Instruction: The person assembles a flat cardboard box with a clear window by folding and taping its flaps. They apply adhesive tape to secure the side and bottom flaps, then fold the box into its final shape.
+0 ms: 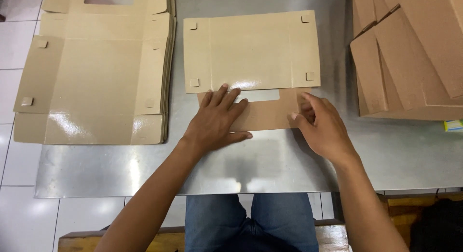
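Pressing flat carton blank (pixel 251 51) w/ left hand (pixel 217 121), right hand (pixel 323 129).

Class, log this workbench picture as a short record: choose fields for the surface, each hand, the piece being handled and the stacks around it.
Surface: steel table
Piece in hand: flat cardboard box blank, lower panel folded over, window cut-out showing
Left hand: palm down, fingers spread, pressing the folded panel
Right hand: pinching the panel's right edge
Left of table: stack of unfolded blanks
Right of table: pile of folded cardboard pieces
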